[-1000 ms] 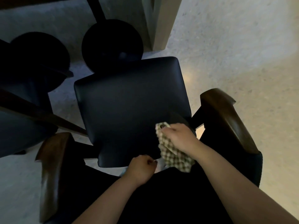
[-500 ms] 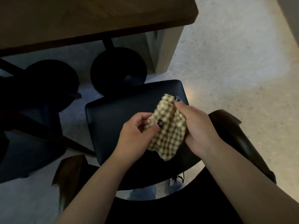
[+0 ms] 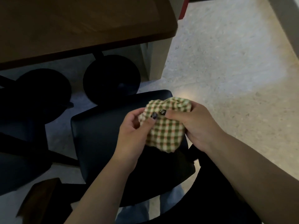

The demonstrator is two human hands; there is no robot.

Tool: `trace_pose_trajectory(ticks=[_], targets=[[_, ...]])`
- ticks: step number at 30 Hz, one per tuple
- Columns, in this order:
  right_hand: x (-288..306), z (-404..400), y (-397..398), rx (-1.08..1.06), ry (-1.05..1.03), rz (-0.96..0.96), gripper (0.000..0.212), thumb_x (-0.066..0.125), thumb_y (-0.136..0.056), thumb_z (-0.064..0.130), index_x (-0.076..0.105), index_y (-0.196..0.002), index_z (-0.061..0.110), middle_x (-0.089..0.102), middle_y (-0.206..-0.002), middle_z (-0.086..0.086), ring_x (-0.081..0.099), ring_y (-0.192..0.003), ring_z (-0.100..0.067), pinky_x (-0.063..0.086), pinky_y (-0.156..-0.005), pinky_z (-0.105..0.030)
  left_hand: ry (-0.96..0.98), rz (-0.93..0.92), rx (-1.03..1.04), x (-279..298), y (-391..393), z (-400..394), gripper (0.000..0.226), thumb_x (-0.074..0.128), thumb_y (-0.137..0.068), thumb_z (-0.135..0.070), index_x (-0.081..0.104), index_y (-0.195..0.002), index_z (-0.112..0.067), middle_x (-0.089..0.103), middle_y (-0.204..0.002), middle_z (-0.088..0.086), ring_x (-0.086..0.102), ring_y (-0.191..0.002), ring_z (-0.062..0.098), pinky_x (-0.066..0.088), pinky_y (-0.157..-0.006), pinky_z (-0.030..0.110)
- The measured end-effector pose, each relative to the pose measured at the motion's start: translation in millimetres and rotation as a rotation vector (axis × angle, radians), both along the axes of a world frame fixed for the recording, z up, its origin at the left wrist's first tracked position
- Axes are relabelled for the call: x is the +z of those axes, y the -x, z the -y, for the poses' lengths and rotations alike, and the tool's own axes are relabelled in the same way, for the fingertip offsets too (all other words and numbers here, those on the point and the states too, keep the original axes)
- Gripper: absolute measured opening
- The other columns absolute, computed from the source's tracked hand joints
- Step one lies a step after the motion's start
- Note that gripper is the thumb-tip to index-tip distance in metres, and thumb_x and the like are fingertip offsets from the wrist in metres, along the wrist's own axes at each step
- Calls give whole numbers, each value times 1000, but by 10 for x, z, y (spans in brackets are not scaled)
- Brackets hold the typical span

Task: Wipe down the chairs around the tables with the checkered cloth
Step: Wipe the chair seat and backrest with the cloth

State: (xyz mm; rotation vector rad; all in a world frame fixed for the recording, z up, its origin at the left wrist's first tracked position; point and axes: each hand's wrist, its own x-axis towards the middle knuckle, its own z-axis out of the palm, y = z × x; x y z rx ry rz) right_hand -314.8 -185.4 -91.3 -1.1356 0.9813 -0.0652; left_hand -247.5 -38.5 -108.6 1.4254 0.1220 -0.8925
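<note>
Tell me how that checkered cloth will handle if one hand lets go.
The checkered cloth is bunched and creased between the left hand and right hand, so it is probably floppy and would droop. Its lower edge already hangs loose. It looks light, and the nubbly weave likely grips rather than slips.

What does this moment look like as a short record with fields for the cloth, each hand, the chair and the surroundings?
cloth: checkered cloth, bunched, held above the seat
left hand: left hand pinches the cloth's left edge
right hand: right hand grips its right side
chair: dark seat below the hands, not touched
surroundings: wooden table beyond, two round black bases under it
</note>
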Motion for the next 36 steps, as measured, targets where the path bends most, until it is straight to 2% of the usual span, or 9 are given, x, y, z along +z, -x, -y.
trace_pose_trajectory(ticks=[4,9,13,18,25,27,30,33,36], targets=[[-39,683,-28,-75,169,31,25,78,-70,11,71,-92,20,75,-89,6,72,-84,-11,56,-73,-30,-112,182,-44,-202,-68,514,17,65,-90,-19,61,-104,-28,74,-86,-8,71,-78,6,52,-59,17],[-539,1501,189,-145,515,-26,19,58,-85,18,49,-89,34,63,-85,14,62,-75,8,48,-56,-12,-447,424,-325,-854,-63,867,28,59,-94,-31,51,-120,-33,64,-110,-17,59,-98,-8,49,-86,19],[-1456,1653,450,-72,302,-176,24,47,-97,12,47,-115,28,58,-107,7,57,-90,-2,47,-73,-26,-620,641,-675,-1416,-29,960,53,52,-97,-31,32,-146,-22,31,-151,-5,31,-137,7,28,-110,23],[-2346,1309,733,17,18,-305,35,46,-97,12,55,-130,21,61,-123,0,61,-101,-16,48,-86,-30,-713,1041,-1089,-1918,-161,1079,67,42,-99,-34,12,-154,-11,-2,-162,6,-10,-149,17,9,-121,41],[-2999,922,917,14,209,-341,30,47,-98,19,61,-125,20,64,-124,-2,58,-116,-22,43,-103,-45,-826,1380,-1415,-2433,-502,1214,73,27,-94,-45,13,-153,-4,9,-161,17,1,-149,30,8,-120,50],[-3116,1050,965,-205,322,-433,33,47,-97,22,57,-129,23,62,-125,-2,58,-115,-23,46,-101,-40,-792,1412,-1378,-2541,-508,1179,74,32,-90,-44,22,-152,-3,18,-159,18,10,-148,31,13,-118,51],[-3165,1041,987,21,446,-468,29,47,-98,21,58,-125,18,62,-119,-2,58,-112,-23,41,-96,-25,-721,1489,-1311,-2647,-528,1127,76,36,-87,-43,22,-151,-4,21,-158,18,12,-148,31,13,-118,51],[-3085,857,943,99,-107,-253,26,55,-90,40,68,-99,20,70,-97,0,65,-96,-20,49,-84,-34,-697,1513,-1280,-2669,-552,1112,77,38,-87,-43,21,-151,-5,20,-158,18,12,-148,30,11,-119,50],[-3039,957,908,-322,-797,-79,71,47,-82,60,60,-125,4,66,-119,-12,65,-106,-25,56,-85,-36,-688,1521,-1262,-2671,-528,1119,77,39,-86,-43,23,-151,-5,21,-158,17,13,-148,30,13,-118,50]])
